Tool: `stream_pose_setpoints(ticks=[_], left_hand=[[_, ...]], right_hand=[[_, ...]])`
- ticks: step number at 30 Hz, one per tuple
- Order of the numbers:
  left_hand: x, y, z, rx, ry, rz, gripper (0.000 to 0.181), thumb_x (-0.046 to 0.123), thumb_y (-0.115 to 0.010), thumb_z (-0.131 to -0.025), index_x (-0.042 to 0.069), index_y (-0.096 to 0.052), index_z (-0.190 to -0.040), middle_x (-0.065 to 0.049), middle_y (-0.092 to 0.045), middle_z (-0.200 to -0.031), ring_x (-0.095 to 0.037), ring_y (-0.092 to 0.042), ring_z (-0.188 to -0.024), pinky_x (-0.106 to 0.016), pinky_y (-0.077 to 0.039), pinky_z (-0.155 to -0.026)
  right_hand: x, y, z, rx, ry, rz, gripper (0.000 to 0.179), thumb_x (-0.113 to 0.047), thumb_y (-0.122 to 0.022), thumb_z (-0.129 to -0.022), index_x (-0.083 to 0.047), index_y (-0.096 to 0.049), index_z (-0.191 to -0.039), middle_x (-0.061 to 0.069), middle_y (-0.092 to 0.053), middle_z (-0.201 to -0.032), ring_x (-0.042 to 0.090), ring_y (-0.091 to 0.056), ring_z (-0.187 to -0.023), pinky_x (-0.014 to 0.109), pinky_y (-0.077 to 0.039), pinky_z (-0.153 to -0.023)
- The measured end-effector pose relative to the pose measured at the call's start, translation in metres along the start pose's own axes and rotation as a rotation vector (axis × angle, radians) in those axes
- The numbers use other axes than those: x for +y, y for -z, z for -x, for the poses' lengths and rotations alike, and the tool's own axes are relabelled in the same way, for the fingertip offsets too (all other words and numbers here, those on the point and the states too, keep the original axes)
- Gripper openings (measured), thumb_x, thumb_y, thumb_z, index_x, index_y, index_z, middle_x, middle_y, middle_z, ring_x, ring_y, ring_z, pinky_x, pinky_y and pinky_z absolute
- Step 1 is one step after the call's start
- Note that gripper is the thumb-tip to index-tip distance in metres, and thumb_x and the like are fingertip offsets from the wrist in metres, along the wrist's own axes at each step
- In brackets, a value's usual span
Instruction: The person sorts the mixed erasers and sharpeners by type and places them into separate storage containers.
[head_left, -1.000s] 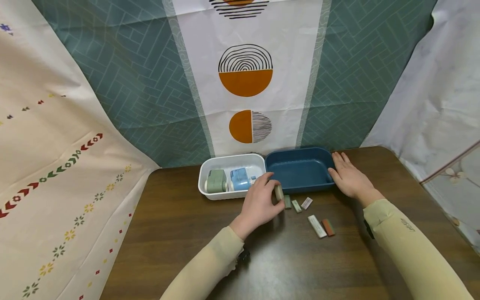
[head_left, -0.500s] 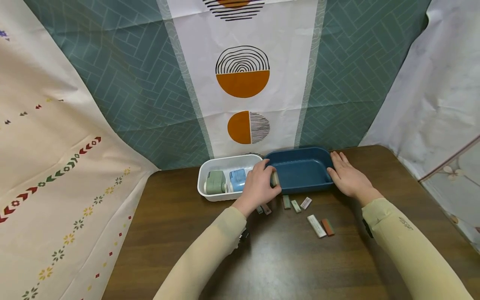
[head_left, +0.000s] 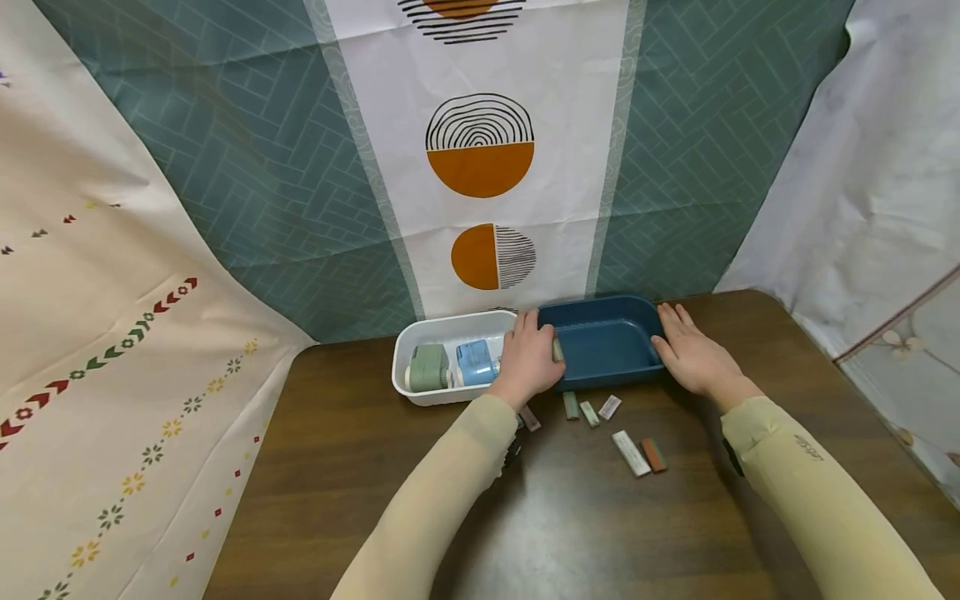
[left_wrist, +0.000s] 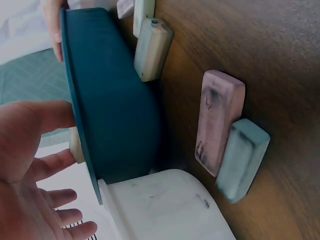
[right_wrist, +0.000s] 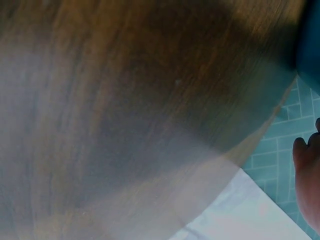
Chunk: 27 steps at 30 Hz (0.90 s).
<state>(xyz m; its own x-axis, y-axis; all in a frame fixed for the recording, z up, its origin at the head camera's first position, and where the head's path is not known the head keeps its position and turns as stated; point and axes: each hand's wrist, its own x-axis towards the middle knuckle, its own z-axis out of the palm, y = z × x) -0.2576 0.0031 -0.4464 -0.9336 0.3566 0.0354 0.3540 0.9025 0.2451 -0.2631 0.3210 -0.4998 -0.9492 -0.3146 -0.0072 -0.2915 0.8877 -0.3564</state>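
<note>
My left hand point(head_left: 531, 354) pinches a pale beige-green eraser point(head_left: 557, 350) between thumb and finger, over the left end of the dark blue tray point(head_left: 607, 343). In the left wrist view the tray's wall partly hides that eraser point(left_wrist: 76, 145), and the other fingers are spread. My right hand point(head_left: 696, 354) rests against the tray's right end with straight fingers. Just in front of the tray lie a green eraser point(head_left: 572, 406), a light green one and a small whitish eraser point(head_left: 610, 407). Near my left wrist are a pink eraser point(left_wrist: 219, 122) and a blue-green eraser point(left_wrist: 243, 160).
Left of the blue tray, touching it, stands a white tray point(head_left: 438, 398) with a green boxy object point(head_left: 429, 368) and a blue boxy object point(head_left: 475, 363). Nearer on the wooden table point(head_left: 352, 450) lie a long white eraser point(head_left: 631, 453) and an orange-green eraser point(head_left: 653, 455). Cloth hangs behind.
My left hand has carried the beige-green eraser from in front of the tray up to its left end. The pink eraser has come into view. My right hand has stayed at the tray's right end.
</note>
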Motion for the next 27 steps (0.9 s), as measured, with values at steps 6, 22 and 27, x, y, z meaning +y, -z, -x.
stream_pose_setpoints(ticks=[6,22,27], left_hand=[[0.005,-0.004,-0.010,-0.054,0.057,-0.098,0.040,0.033,-0.075,-0.099,0.010,-0.071,-0.132,-0.019,-0.025,-0.173,-0.040,-0.013,-0.163,-0.053,-0.028,-0.125],[-0.003,-0.013,-0.020,-0.058,0.118,-0.148,0.052,0.040,-0.072,-0.102,0.012,-0.066,-0.145,-0.020,-0.016,-0.177,-0.041,-0.006,-0.164,-0.054,-0.020,-0.128],[-0.007,-0.013,-0.017,-0.024,0.103,-0.118,0.047,0.038,-0.065,-0.106,0.011,-0.066,-0.145,-0.020,-0.018,-0.176,-0.040,-0.007,-0.164,-0.053,-0.020,-0.129]], right_hand=[[-0.001,0.000,0.000,0.002,-0.001,0.004,0.073,-0.040,-0.026,-0.118,0.009,-0.004,-0.167,0.031,-0.005,-0.174,0.049,0.001,-0.161,0.063,-0.013,-0.127],[0.000,0.000,-0.001,-0.003,-0.010,0.004,0.073,-0.040,-0.025,-0.118,0.009,-0.005,-0.167,0.031,-0.005,-0.175,0.048,0.003,-0.162,0.062,-0.012,-0.127],[0.001,0.000,-0.002,-0.001,-0.013,-0.001,0.073,-0.040,-0.025,-0.118,0.009,-0.004,-0.167,0.031,-0.006,-0.174,0.048,0.002,-0.162,0.063,-0.013,-0.127]])
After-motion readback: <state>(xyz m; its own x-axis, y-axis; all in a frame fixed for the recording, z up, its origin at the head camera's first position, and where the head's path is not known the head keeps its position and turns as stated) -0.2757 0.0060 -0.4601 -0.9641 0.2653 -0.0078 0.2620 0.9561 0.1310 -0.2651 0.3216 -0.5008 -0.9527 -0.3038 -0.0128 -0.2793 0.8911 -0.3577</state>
